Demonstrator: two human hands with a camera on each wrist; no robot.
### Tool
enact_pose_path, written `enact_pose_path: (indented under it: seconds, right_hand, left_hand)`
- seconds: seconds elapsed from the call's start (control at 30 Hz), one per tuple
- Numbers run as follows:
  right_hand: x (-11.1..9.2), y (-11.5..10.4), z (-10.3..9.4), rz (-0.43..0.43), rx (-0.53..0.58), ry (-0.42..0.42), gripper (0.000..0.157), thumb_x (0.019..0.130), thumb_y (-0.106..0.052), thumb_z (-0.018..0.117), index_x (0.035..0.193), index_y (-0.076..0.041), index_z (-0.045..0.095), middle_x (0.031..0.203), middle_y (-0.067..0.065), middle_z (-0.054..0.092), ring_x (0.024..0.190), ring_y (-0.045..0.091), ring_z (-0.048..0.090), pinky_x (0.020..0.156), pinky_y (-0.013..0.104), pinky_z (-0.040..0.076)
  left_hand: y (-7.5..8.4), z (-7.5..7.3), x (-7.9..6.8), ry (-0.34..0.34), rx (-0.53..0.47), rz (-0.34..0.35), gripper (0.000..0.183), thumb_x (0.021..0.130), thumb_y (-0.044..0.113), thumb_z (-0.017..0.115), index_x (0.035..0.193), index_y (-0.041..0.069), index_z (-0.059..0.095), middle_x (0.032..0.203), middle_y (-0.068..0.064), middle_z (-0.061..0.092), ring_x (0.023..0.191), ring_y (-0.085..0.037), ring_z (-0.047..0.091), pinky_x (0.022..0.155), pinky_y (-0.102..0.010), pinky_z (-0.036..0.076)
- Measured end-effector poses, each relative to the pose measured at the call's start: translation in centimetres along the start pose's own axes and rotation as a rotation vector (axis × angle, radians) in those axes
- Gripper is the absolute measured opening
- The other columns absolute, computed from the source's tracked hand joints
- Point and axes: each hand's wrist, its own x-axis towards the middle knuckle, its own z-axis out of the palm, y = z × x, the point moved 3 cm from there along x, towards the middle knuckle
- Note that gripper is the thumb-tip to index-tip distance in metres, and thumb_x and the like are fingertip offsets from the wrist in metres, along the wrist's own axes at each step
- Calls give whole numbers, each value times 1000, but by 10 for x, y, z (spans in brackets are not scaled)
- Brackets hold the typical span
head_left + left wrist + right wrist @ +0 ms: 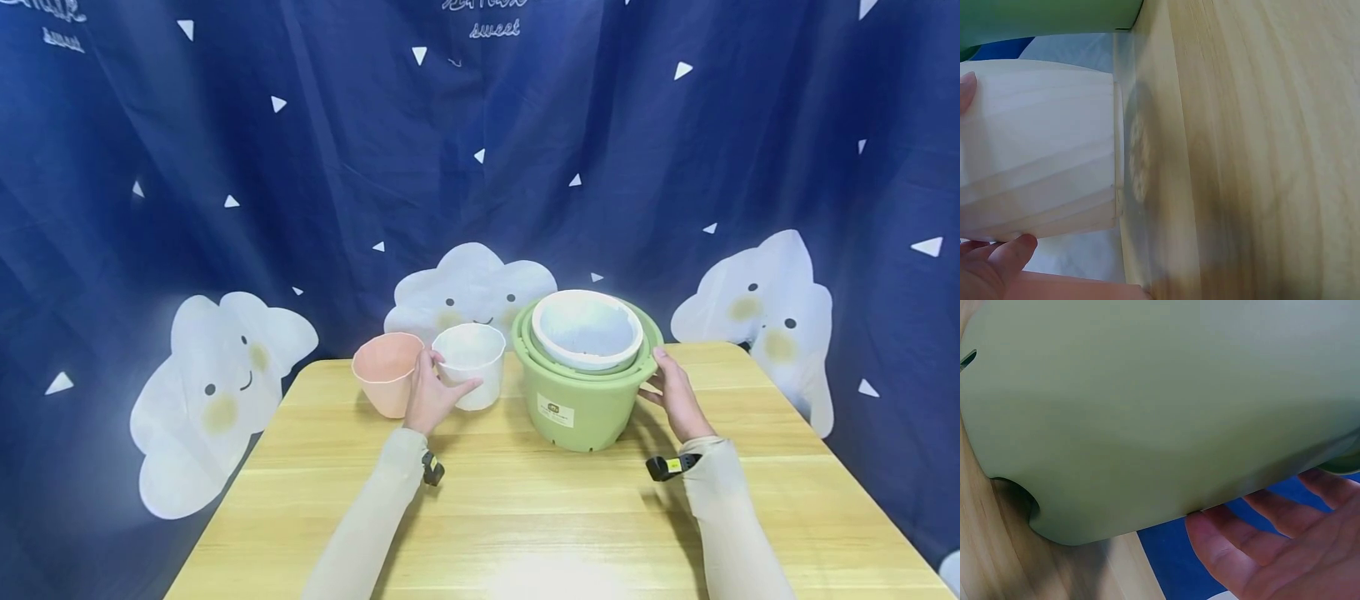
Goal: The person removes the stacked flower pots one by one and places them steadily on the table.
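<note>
My left hand (431, 398) holds a white flowerpot (480, 367) by its side, thumb on one side and fingers on the other. In the left wrist view, a shadow with light specks lies on the wood by the base of that white pot (1041, 150). Just left of it stands a pink flowerpot (386, 375), close to my left fingers. My right hand (678, 396) grips a large green flowerpot (577, 412), thumb at the rim and fingers against its side (1147, 425). Inside the green pot sit a smaller green pot (622, 367) and a white pot (588, 327), nested.
A wooden table (525, 508) bears all the pots, which stand toward its far edge. Behind it hangs a dark blue curtain (337, 167) with white clouds and triangles. Each wrist wears a small black camera (667, 467).
</note>
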Motion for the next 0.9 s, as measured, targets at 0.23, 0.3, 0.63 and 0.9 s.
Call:
enact_pose_path:
  seconds: [0.23, 0.3, 0.63, 0.9]
  right_hand:
    - [0, 0, 1, -13, -12, -1, 68, 102, -60, 24, 152, -15, 33, 148, 0, 46, 103, -13, 57, 86, 15, 53]
    - [0, 1, 1, -11, -16, -2, 68, 102, -61, 24, 152, -15, 34, 151, 3, 44, 103, -13, 56, 86, 15, 53]
    - [-1, 1, 2, -31, -1, -5, 61, 103, -59, 25, 146, -20, 41, 120, -26, 56, 102, -12, 59, 85, 15, 54]
    - [1, 2, 0, -50, -17, -1, 57, 103, -57, 24, 145, -22, 43, 112, -31, 57, 102, -12, 59, 84, 15, 54]
  left_hand:
    - [-5, 0, -1, 0, -13, -15, 79, 60, 52, 90, 108, 11, 43, 132, -15, 54, 115, -31, 54, 103, -49, 48]
    - [-7, 1, -1, -7, -15, -17, 79, 61, 52, 90, 108, 11, 42, 129, -13, 55, 115, -31, 54, 103, -49, 48]
    - [-9, 2, -7, -16, -39, -42, 79, 60, 52, 90, 109, 12, 42, 123, -13, 55, 115, -31, 55, 103, -51, 49]
    - [-11, 5, -9, -44, -39, -54, 79, 63, 48, 90, 113, 12, 42, 133, -17, 53, 128, -34, 53, 106, -51, 48]
